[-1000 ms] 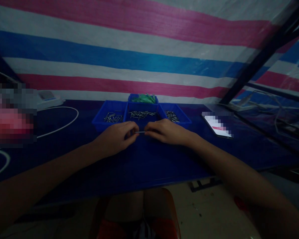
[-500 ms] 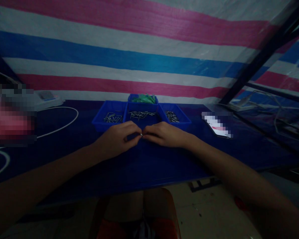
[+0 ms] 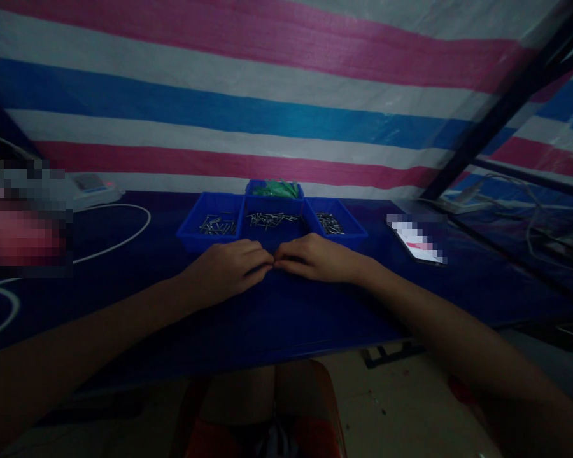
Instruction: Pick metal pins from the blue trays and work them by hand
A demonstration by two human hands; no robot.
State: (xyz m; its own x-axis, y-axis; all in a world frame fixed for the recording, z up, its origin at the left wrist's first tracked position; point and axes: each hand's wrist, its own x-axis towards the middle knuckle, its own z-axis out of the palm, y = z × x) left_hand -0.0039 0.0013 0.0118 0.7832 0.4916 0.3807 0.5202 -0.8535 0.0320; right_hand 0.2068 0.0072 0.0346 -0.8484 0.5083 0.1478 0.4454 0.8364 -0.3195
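Over the dark blue tabletop [image 3: 296, 324], my left hand [image 3: 226, 267] and my right hand [image 3: 319, 257] meet fingertip to fingertip. Both are closed in a pinch, and whatever lies between the tips is too small and covered to name. Just beyond the hands is a loose pile of thin metal pieces [image 3: 270, 219], like screws or pins. It lies between a left blue bin [image 3: 191, 240] and a right blue bin [image 3: 356, 239], each with similar metal pieces inside. Behind the pile, a back blue bin [image 3: 273, 204] holds green plastic material [image 3: 279, 188].
A phone with a lit screen [image 3: 415, 242] lies to the right. On the left are a white cable [image 3: 148, 219], a pale device [image 3: 95, 186] and a blurred-out reddish patch. A striped plastic sheet [image 3: 267, 121] hangs behind the table, beside a dark slanted post [image 3: 482, 121].
My left fingers have closed down closer to the right fingertips. A small shiny bit seen between the tips earlier is now covered. My right hand has hardly moved.
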